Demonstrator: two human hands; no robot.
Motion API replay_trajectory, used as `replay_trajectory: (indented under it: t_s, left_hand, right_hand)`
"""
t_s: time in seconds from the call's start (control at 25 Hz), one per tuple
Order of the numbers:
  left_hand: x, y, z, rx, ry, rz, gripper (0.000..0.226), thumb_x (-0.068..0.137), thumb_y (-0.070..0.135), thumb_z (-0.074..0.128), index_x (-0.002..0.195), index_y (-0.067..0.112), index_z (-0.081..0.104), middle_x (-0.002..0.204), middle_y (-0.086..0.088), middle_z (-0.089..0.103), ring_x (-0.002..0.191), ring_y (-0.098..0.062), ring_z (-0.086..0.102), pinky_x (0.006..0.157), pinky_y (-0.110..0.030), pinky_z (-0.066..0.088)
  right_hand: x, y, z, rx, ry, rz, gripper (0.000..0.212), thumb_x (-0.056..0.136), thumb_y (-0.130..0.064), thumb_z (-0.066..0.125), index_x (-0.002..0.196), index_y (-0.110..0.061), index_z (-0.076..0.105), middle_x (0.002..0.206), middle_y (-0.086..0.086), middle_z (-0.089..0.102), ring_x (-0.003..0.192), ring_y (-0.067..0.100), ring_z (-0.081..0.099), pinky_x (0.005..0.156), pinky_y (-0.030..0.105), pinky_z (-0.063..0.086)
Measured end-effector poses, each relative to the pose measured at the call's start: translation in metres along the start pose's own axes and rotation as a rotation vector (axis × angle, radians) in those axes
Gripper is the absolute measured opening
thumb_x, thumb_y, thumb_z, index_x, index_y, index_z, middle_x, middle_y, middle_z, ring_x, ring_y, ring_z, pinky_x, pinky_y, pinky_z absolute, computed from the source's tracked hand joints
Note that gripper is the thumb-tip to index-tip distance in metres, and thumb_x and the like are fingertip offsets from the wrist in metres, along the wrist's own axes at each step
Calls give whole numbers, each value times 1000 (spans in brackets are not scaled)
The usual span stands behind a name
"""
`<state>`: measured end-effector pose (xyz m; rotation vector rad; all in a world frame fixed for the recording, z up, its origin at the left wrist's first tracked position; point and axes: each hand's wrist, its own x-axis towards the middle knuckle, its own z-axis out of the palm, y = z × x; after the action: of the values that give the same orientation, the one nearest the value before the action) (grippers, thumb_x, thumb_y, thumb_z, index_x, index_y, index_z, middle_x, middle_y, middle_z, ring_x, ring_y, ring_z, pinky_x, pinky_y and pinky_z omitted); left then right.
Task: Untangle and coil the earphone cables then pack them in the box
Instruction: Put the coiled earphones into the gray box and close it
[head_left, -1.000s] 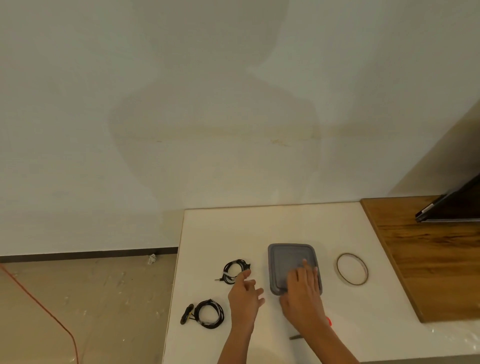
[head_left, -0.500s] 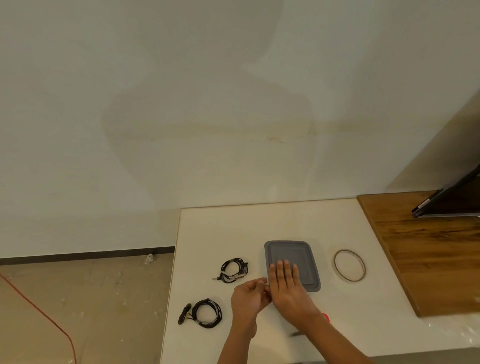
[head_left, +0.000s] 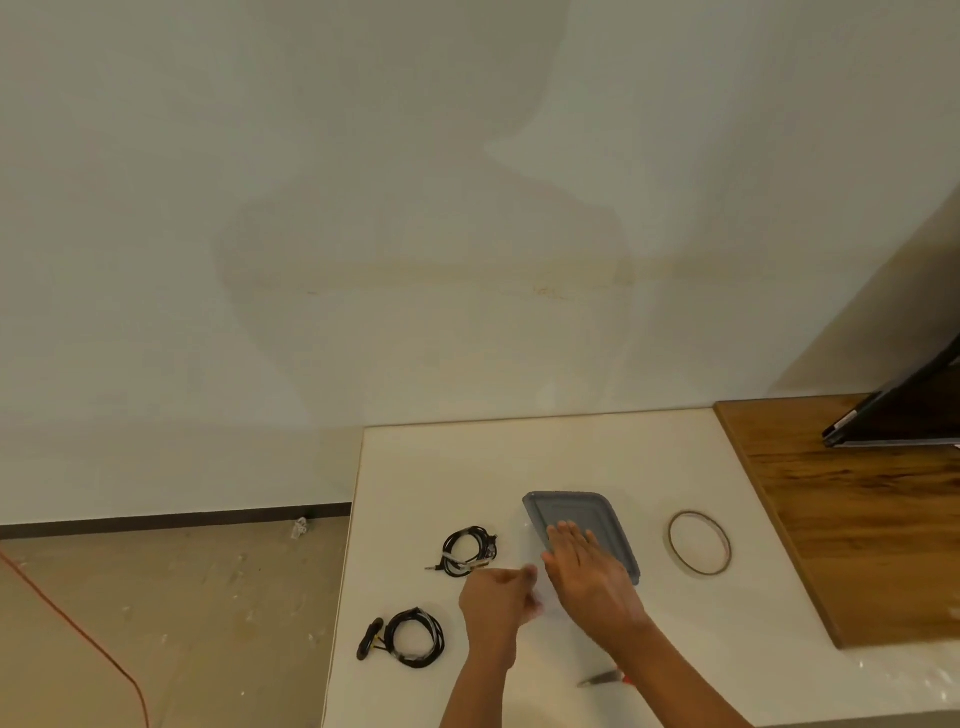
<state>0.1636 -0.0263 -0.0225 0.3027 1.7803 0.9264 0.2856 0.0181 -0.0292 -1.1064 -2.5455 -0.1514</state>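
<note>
table (head_left: 519, 467): holds all below but the screen
box (head_left: 576, 512): mid table
tape (head_left: 670, 540): 3 o'clock of box, apart
far coil (head_left: 451, 552): 9 o'clock of box, near
near coil (head_left: 440, 638): 7 o'clock of far coil, by table's left edge
scissors (head_left: 600, 679): 6 o'clock of box, under right forearm
right hand (head_left: 587, 571): flat on box's near end
left hand (head_left: 501, 597): 7 o'clock of box, between coils and box
counter (head_left: 857, 519): over table's right end
screen (head_left: 904, 410): on counter, 2 o'clock of box
</note>
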Motion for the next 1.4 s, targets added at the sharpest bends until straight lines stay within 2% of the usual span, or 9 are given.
replay_trajectory:
  t_s: [0.12,0.28,0.44,0.56,0.68,0.88,0.96,1.2,1.4]
  left_hand:
    - [-2,1,0,54,78,67,35,83,17,67,50,8,62,50,-4,64,47,-14,64,51,-18,50]
    - [1,0,-8,68,114,89,28,82,17,69,56,8,65,47,0,63,50,-16,64,67,-32,59]
    - [1,-13,-12,-86,94,26,14,82,9,69,68,5,70,61,-10,68,58,-18,64,66,-35,61]
    - [-2,-18,-19,-205,91,-38,7,83,5,67,78,0,70,70,-15,67,62,-18,64,62,-30,60]
    - [1,-22,-36,-218,263,33,8,86,8,64,86,0,62,77,-16,68,67,-21,69,62,-32,59]
    - [29,-2,-64,31,438,142,26,90,27,60,102,5,53,88,-9,65,69,-20,66,64,-35,57]
    - [44,6,-67,338,408,214,33,89,37,58,107,10,57,100,-4,64,88,-20,63,69,-31,49]
    - [56,6,-65,677,260,291,9,86,18,62,92,11,58,86,-2,64,75,-17,60,59,-27,46]
    - [58,-8,-62,785,318,257,6,92,13,51,86,12,48,80,-2,60,70,-15,57,53,-22,40]
  right_hand:
    - [5,2,-42,441,181,549,37,102,-28,27,122,-12,53,90,7,69,63,18,64,54,30,54]
    - [5,51,-43,831,676,1375,35,101,-28,29,108,-8,57,94,7,57,89,22,53,78,36,47]
    - [-1,92,-4,1136,608,1787,37,96,-33,35,103,-7,61,106,15,63,98,29,60,87,39,51]
    - [5,101,5,828,277,1644,44,97,-35,38,82,0,60,86,25,62,78,34,57,72,41,47]
    - [14,97,-6,479,-76,1318,37,98,-22,40,105,7,64,100,26,67,91,41,62,81,42,47]
    - [31,28,-19,525,143,894,16,86,6,54,94,2,68,90,17,68,79,26,62,72,35,52]
    - [54,-17,-9,638,-85,682,22,87,2,53,100,-4,69,95,11,69,84,25,64,81,38,53]
    - [80,-80,30,371,-684,499,19,94,-6,43,109,-7,55,112,11,60,100,24,61,78,30,46]
    - [83,-92,35,269,-757,457,20,94,-5,45,108,-4,60,114,14,61,99,26,63,80,29,49]
